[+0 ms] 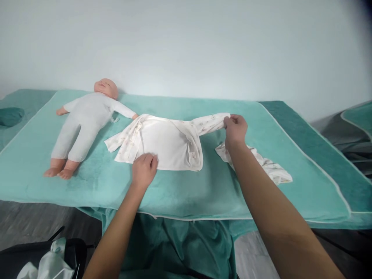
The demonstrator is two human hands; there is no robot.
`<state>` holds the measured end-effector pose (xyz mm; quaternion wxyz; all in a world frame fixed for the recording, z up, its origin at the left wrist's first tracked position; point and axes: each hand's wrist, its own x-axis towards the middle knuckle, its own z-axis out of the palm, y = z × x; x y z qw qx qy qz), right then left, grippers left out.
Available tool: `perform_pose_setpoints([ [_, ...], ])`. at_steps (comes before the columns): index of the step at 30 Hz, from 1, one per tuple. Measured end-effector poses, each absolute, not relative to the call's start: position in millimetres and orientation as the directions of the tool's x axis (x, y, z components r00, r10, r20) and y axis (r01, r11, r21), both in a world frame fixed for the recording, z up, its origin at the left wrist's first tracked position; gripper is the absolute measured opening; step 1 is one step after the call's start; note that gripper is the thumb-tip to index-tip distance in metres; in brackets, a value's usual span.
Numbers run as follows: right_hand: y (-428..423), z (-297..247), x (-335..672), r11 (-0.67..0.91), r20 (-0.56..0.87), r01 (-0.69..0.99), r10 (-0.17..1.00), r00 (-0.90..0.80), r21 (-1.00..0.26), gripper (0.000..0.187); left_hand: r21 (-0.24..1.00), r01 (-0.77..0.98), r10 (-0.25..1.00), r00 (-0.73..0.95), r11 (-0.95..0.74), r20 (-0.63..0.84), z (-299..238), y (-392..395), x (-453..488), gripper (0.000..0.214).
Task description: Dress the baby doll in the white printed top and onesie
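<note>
A white baby shirt (165, 143) with a small print lies spread and opened out on the green-covered table. My right hand (236, 130) pinches the cuff of its right-hand sleeve, which is stretched out to the side. At the shirt's lower edge, left of the middle, my left hand (144, 168) is closed with the fingers curled on the fabric. A baby doll (87, 116) in a white bodysuit lies on its back to the left, one hand touching or close to the shirt. Crumpled printed baby clothing (273, 168) lies partly hidden beneath my right forearm.
The table's green cover (186, 193) has a pale edging and hangs down at the front. A white wall (186, 46) rises behind it. Below left, a black chair or bag (37, 252) bears pale cloth (55, 263). Another green-covered surface (360, 118) stands at the right.
</note>
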<state>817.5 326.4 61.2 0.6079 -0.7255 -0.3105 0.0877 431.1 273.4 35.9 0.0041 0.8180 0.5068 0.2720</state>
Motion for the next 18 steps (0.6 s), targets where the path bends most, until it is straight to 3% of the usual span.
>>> perform_pose_setpoints([
  [5, 328, 39, 815, -0.191, 0.171, 0.346, 0.597, 0.784, -0.919, 0.033, 0.285, 0.825, 0.829, 0.336, -0.488, 0.447, 35, 273, 430, 0.035],
  [12, 325, 26, 822, -0.172, 0.324, 0.473, 0.530, 0.784, -0.864, 0.039, 0.282, 0.817, 0.809, 0.332, -0.504, 0.485, 29, 275, 429, 0.034],
  [18, 321, 14, 826, -0.208, 0.461, 0.674, 0.588, 0.665, -0.708, 0.044, 0.295, 0.818, 0.812, 0.313, -0.494, 0.493, 28, 276, 429, 0.034],
])
